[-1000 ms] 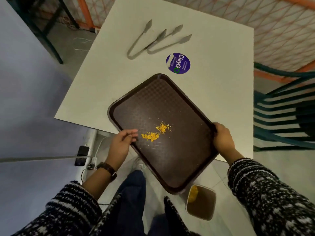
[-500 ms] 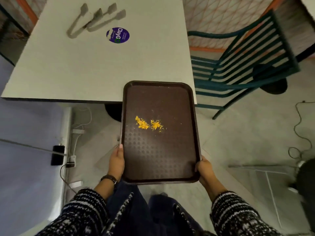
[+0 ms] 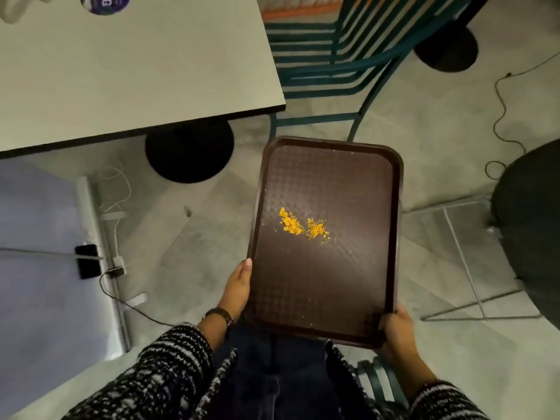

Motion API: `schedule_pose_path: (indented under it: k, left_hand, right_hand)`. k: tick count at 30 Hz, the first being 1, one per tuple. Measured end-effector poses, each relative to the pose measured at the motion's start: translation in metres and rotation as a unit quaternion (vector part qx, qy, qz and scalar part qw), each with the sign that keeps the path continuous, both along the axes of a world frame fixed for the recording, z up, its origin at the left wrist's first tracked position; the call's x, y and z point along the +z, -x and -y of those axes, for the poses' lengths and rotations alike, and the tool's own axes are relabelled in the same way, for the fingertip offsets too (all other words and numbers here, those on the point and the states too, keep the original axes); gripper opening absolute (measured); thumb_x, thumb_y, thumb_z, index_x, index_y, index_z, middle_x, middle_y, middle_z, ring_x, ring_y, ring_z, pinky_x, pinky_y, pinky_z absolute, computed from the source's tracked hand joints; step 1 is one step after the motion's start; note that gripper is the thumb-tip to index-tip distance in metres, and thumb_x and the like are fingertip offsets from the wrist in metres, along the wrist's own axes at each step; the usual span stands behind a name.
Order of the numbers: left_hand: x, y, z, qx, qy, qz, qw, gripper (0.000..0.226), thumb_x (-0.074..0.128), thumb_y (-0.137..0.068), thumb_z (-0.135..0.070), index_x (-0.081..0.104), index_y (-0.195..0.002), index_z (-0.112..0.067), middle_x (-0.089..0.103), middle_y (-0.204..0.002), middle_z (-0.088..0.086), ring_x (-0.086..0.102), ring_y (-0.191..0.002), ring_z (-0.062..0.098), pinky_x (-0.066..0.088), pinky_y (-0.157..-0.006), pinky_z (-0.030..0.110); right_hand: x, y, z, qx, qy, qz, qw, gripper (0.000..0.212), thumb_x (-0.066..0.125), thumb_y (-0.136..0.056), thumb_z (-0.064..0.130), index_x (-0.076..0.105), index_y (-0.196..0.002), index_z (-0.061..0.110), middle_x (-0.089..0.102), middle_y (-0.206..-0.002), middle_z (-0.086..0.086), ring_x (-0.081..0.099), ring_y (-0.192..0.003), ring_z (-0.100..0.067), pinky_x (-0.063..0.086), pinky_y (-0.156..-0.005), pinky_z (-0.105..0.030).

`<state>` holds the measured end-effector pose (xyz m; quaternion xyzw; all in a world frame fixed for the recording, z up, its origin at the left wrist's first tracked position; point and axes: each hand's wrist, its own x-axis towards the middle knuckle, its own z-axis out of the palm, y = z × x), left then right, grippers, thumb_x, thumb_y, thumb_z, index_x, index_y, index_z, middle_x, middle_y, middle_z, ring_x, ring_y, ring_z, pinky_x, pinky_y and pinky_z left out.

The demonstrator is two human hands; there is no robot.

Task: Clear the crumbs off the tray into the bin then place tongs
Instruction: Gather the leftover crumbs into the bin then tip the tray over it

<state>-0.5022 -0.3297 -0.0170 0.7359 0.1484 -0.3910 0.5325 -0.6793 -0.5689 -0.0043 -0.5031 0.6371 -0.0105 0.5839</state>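
A dark brown tray (image 3: pixel 357 183) is held level over the floor, clear of the table. Two small heaps of yellow crumbs (image 3: pixel 303 227) lie near its middle. My left hand (image 3: pixel 239 286) grips the tray's left edge near the close corner. My right hand (image 3: pixel 397 331) grips the close right corner. A blurred end of the metal tongs (image 3: pixel 9 10) shows at the table's far left edge. The bin is out of view.
A pale square table (image 3: pixel 136 71) with a black round base (image 3: pixel 189 153) stands at upper left, with a purple sticker (image 3: pixel 104 3) on it. A green slatted chair (image 3: pixel 327 56) is behind the tray. Cables and a phone (image 3: pixel 88 260) lie on the floor at left. A dark round object (image 3: pixel 533 225) sits at right.
The tray has come off the table and swung to the right over the floor, held by both hands. My view has turned right, so the table and tongs slid to the upper left.
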Motion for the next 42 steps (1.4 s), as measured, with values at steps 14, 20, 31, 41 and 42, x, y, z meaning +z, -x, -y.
schedule_pose_path:
  k: [14,20,31,41,42]
  left_hand:
    - [-0.032,-0.003,-0.023,-0.019,-0.009,-0.053,0.998,0.038,0.027,-0.099,-0.027,0.049,-0.125,-0.01,0.06,-0.109,0.011,0.057,-0.089,0.018,0.042,-0.069,0.017]
    - [-0.085,0.001,-0.032,0.012,-0.042,-0.049,0.998,0.033,0.03,-0.097,-0.027,0.056,-0.115,-0.019,0.066,-0.103,0.004,0.062,-0.094,0.018,0.043,-0.087,0.027]
    - [-0.111,0.017,-0.032,0.07,-0.037,-0.054,0.995,0.033,0.03,-0.098,-0.032,0.057,-0.112,-0.02,0.066,-0.103,0.003,0.062,-0.096,0.02,0.044,-0.09,0.028]
    - [-0.086,0.021,-0.042,0.109,-0.019,-0.05,0.993,0.033,0.032,-0.097,-0.031,0.057,-0.115,-0.02,0.066,-0.109,0.007,0.062,-0.101,0.019,0.045,-0.087,0.025]
    - [-0.084,0.02,-0.043,0.113,-0.016,-0.051,0.992,0.033,0.032,-0.097,-0.03,0.057,-0.115,-0.019,0.066,-0.109,0.007,0.062,-0.101,0.019,0.045,-0.087,0.026]
  right_hand:
    - [-0.06,0.067,0.036,-0.046,0.025,-0.142,0.988,0.047,0.024,-0.068,-0.02,0.058,-0.094,0.0,0.052,-0.072,-0.011,0.043,-0.061,-0.025,0.038,-0.059,-0.032]
    - [-0.149,0.071,0.059,-0.01,-0.002,-0.178,0.984,0.047,0.03,-0.063,-0.008,0.064,-0.087,0.013,0.061,-0.085,-0.014,0.057,-0.074,-0.03,0.053,-0.068,-0.037]
    - [-0.192,-0.001,0.045,0.049,-0.019,-0.192,0.98,0.048,0.029,-0.08,-0.02,0.053,-0.12,-0.01,0.053,-0.098,-0.018,0.05,-0.085,-0.029,0.043,-0.053,-0.031]
    - [-0.176,-0.084,0.02,0.142,0.004,-0.123,0.982,0.038,0.033,-0.092,0.003,0.044,-0.128,0.007,0.053,-0.128,-0.018,0.055,-0.11,-0.037,0.048,-0.093,-0.057]
    - [-0.174,-0.091,0.018,0.164,0.025,-0.108,0.98,0.04,0.033,-0.091,0.005,0.042,-0.13,0.01,0.053,-0.128,-0.015,0.055,-0.11,-0.036,0.048,-0.094,-0.057]
